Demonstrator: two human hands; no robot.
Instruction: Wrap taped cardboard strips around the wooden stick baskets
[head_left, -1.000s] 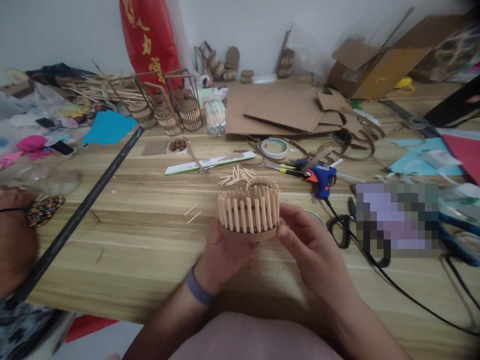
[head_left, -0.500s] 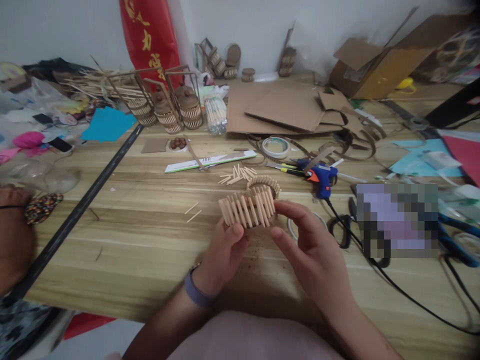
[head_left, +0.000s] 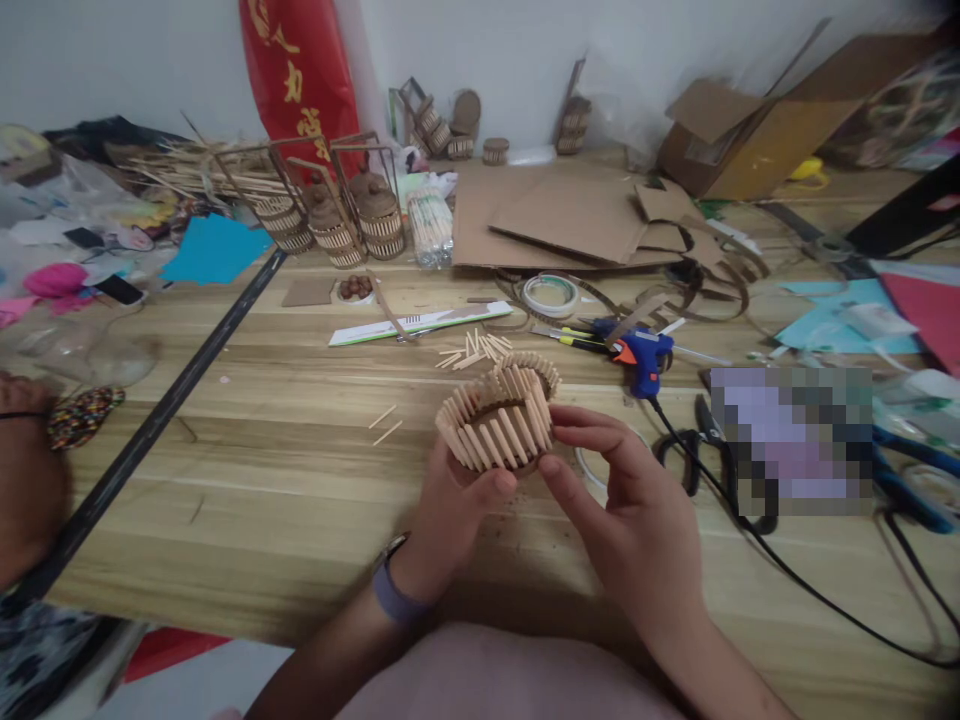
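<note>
A round basket of short wooden sticks (head_left: 495, 430) is held up above the table, tilted so that its inside shows. My left hand (head_left: 457, 510) grips it from below and the left, thumb on the front of its base. The thumb and fingertips of my right hand (head_left: 630, 500) pinch its right side. Just behind is a second stick ring (head_left: 551, 372), partly hidden by the first. Loose short sticks (head_left: 476, 348) lie in a pile beyond, and two more sticks (head_left: 386, 425) lie to the left.
A blue glue gun (head_left: 646, 360) lies at the right, its cord running to the front. Black scissors (head_left: 679, 460) are beside it. Finished baskets (head_left: 341, 235) and cardboard sheets (head_left: 570, 215) stand or lie at the back. Another person's arm (head_left: 30, 480) rests at the left edge.
The held basket has tipped, so its open inside now shows. My left thumb has moved right along its base, while my right hand stays at its right side.
</note>
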